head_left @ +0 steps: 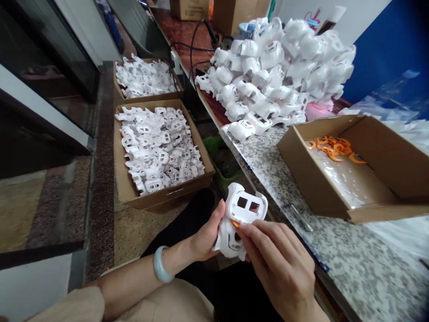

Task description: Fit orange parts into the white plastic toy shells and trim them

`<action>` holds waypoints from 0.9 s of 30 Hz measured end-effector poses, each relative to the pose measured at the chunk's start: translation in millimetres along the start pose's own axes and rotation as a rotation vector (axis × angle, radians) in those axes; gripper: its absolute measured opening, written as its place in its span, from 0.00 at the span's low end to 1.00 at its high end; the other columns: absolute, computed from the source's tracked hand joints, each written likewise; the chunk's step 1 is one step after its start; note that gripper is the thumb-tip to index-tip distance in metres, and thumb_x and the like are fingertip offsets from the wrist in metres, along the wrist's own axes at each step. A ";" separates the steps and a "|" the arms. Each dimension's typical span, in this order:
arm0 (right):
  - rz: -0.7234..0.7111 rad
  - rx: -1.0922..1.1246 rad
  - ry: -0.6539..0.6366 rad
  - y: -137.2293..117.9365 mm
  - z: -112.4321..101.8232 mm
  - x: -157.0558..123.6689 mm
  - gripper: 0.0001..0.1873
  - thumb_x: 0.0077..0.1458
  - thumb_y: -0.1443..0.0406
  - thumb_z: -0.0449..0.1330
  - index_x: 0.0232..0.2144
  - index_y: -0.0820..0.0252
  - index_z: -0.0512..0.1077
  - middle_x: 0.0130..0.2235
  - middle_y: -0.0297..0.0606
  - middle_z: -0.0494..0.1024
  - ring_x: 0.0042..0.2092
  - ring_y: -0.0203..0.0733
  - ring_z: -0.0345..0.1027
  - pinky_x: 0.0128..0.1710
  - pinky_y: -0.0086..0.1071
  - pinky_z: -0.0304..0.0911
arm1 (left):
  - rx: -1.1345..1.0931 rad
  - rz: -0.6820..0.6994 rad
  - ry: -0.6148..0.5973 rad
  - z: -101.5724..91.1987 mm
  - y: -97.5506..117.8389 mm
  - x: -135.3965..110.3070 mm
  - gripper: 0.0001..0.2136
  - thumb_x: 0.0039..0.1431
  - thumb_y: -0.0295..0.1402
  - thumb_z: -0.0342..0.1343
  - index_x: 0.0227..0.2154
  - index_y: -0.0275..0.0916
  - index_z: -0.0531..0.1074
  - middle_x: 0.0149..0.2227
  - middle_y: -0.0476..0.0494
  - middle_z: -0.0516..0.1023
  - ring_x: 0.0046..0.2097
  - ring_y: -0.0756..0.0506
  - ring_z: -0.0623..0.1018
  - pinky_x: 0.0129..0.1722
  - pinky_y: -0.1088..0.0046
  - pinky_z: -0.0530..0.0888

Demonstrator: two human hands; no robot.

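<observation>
Over my lap, my left hand grips a white plastic shell from its left side, thumb along the edge. The shell has two square openings at the top and dark printed lettering on its lower part. My right hand pinches a small orange plastic piece against the middle of the shell, where most of the piece is hidden by the fingertips. More curved orange pieces lie in an open cardboard box on the speckled stone counter, to the right of my hands.
White shells are heaped high on the table. Two cardboard boxes of similar shells, a nearer one and a farther one, stand at left. A green bin sits below the counter's edge. Black cables hang over the table edge.
</observation>
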State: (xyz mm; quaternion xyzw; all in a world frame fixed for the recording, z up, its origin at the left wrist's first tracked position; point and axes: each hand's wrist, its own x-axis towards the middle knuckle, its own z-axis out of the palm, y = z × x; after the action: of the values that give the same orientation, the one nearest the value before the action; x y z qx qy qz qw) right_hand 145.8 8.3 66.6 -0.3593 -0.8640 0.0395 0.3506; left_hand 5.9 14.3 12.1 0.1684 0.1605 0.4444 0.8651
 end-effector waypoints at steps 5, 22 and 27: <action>0.005 0.007 -0.010 2.9 -5.5 -5.6 0.16 0.54 0.74 0.59 0.46 0.63 0.71 0.42 0.44 0.74 0.40 0.41 0.67 0.37 0.34 0.63 | -0.009 -0.012 -0.013 -0.8 1.6 0.3 0.36 0.56 0.59 0.39 0.50 0.30 0.68 0.39 0.33 0.79 0.42 0.39 0.77 0.42 0.64 0.70; -0.050 -0.082 0.006 3.4 -7.0 -17.3 0.12 0.58 0.68 0.57 0.45 0.56 0.73 0.49 0.42 0.69 0.45 0.43 0.64 0.44 0.39 0.57 | -0.015 -0.095 -0.041 0.1 1.2 -4.0 0.38 0.57 0.60 0.35 0.50 0.28 0.69 0.36 0.33 0.79 0.38 0.43 0.77 0.34 0.73 0.68; -0.006 -0.067 0.014 4.6 -5.0 -20.5 0.12 0.59 0.67 0.57 0.45 0.54 0.73 0.50 0.41 0.69 0.46 0.44 0.63 0.45 0.39 0.56 | 0.000 -0.092 -0.046 -0.1 0.3 -3.8 0.38 0.57 0.59 0.34 0.49 0.29 0.70 0.35 0.34 0.79 0.34 0.45 0.77 0.31 0.75 0.68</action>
State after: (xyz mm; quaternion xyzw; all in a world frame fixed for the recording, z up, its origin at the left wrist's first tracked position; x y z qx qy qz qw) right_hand 161.9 -2.5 57.1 -0.3688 -0.8632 0.0069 0.3446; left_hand 3.5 11.3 12.7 0.1711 0.1483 0.4002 0.8880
